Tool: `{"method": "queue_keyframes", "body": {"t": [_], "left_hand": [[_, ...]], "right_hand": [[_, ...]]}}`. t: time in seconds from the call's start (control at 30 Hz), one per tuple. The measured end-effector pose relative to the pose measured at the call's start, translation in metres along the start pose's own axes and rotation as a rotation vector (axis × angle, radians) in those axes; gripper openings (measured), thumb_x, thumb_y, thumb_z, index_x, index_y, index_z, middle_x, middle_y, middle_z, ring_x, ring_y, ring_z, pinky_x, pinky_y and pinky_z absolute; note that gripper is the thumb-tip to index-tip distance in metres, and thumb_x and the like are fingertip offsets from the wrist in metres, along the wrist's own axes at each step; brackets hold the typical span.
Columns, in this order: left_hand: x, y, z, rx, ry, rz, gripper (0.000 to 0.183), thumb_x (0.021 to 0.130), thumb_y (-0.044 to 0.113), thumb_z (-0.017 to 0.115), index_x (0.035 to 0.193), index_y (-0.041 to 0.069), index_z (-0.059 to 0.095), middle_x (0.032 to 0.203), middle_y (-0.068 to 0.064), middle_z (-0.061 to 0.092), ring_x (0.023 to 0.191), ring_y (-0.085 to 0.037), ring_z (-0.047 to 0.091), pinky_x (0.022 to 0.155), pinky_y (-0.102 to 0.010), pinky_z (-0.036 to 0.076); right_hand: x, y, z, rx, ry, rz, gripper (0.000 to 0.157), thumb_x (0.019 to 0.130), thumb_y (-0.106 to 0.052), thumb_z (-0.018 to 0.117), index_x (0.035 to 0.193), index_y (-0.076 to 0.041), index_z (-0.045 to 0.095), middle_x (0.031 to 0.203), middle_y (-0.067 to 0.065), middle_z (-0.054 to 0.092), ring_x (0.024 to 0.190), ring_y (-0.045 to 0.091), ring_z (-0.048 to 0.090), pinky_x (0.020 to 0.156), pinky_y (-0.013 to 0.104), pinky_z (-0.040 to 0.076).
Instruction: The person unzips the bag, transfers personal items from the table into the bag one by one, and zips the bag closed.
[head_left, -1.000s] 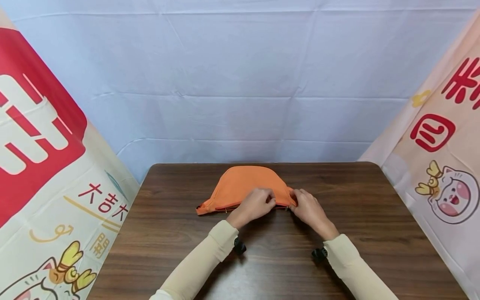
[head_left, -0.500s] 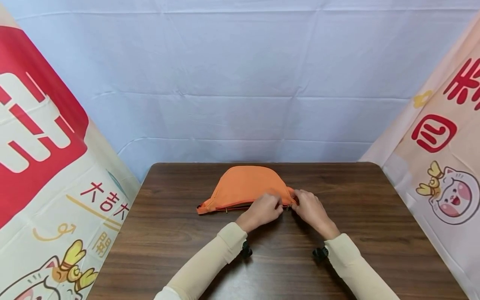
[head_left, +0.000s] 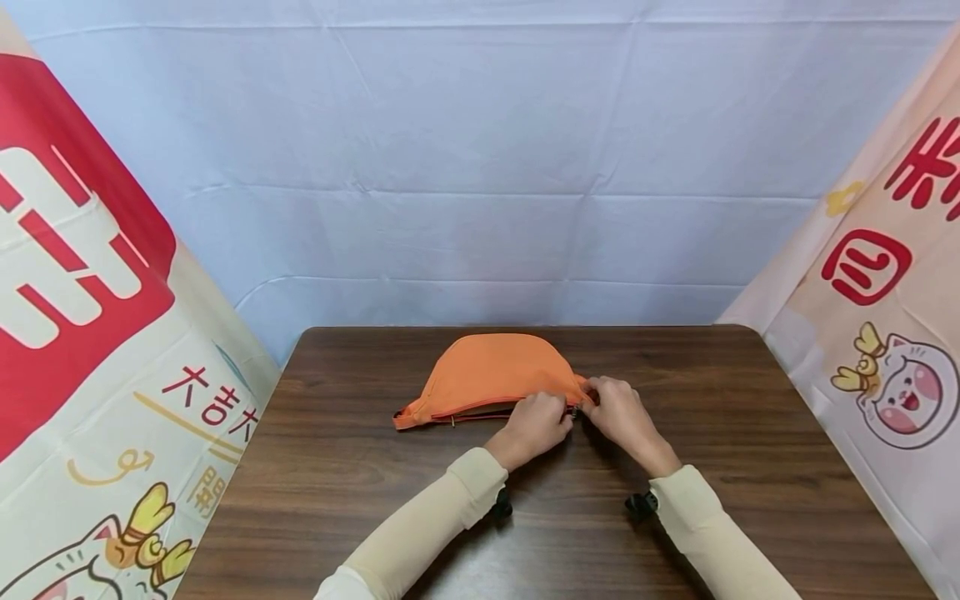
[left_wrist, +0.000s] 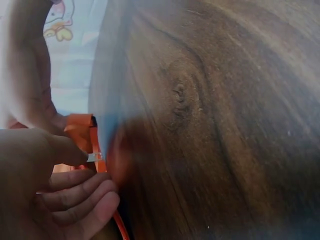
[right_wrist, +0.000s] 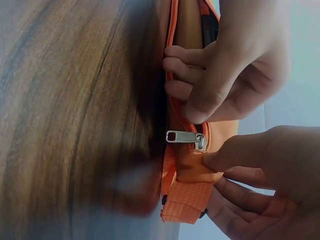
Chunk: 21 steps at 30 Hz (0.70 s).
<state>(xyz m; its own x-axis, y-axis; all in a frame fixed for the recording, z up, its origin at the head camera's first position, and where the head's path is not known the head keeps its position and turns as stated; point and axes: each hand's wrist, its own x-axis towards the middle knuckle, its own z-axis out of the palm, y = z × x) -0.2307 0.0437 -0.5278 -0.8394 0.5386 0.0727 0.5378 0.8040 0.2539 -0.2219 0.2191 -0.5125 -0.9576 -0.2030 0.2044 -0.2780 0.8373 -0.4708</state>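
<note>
An orange waist bag point(head_left: 498, 367) lies on the dark wooden table, its front zipper gaping along the lower edge. My right hand point(head_left: 618, 414) pinches the bag's right end, thumb on the fabric above the strap webbing point(right_wrist: 187, 202) and fingers behind it. Just beside it, my left hand point(head_left: 536, 425) has its fingers curled over the edge of the zipper opening, thumb against the zipper tape. Between the two hands a silver zipper pull point(right_wrist: 182, 136) sticks out, right at the left thumb's tip. Another small zipper pull point(head_left: 453, 422) hangs near the bag's left end.
The wooden table point(head_left: 360, 500) stretches around the bag on all sides. A pale cloth backdrop point(head_left: 465, 167) hangs behind it, and printed banners flank it on the left and right. Dark wrist cameras sit under both cuffs.
My left hand has slid right along the zipper opening toward the bag's right end, uncovering more of the gap. My right hand stays at the right end; the bag has hardly moved.
</note>
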Motion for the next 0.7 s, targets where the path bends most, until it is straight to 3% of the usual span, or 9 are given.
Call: {"method": "queue_keyframes", "body": {"t": [0.37, 0.53, 0.7], "left_hand": [[0.007, 0.006, 0.009, 0.168, 0.088, -0.04, 0.03, 0.105, 0.043, 0.067, 0.098, 0.014, 0.071, 0.072, 0.001, 0.066, 0.057, -0.014, 0.063, 0.048, -0.027, 0.048], [0.01, 0.008, 0.013, 0.295, 0.156, -0.038, 0.035, 0.103, 0.049, 0.068, 0.093, 0.016, 0.069, 0.073, 0.002, 0.066, 0.056, -0.014, 0.064, 0.047, -0.027, 0.048], [0.011, 0.007, 0.013, 0.341, 0.172, -0.036, 0.034, 0.102, 0.049, 0.069, 0.092, 0.016, 0.068, 0.071, 0.003, 0.064, 0.054, -0.012, 0.061, 0.045, -0.026, 0.045]], "right_hand": [[0.001, -0.003, -0.002, 0.041, -0.006, 0.039, 0.017, 0.095, -0.003, 0.074, 0.11, 0.004, 0.076, 0.098, 0.018, 0.074, 0.078, 0.025, 0.07, 0.069, 0.044, 0.06], [0.001, -0.004, -0.003, 0.058, -0.003, 0.044, 0.017, 0.095, -0.004, 0.074, 0.11, 0.003, 0.076, 0.099, 0.017, 0.075, 0.08, 0.025, 0.07, 0.07, 0.043, 0.06], [0.001, -0.004, -0.003, 0.065, 0.002, 0.041, 0.018, 0.095, -0.003, 0.073, 0.111, 0.004, 0.076, 0.099, 0.017, 0.075, 0.082, 0.026, 0.071, 0.072, 0.045, 0.061]]}}
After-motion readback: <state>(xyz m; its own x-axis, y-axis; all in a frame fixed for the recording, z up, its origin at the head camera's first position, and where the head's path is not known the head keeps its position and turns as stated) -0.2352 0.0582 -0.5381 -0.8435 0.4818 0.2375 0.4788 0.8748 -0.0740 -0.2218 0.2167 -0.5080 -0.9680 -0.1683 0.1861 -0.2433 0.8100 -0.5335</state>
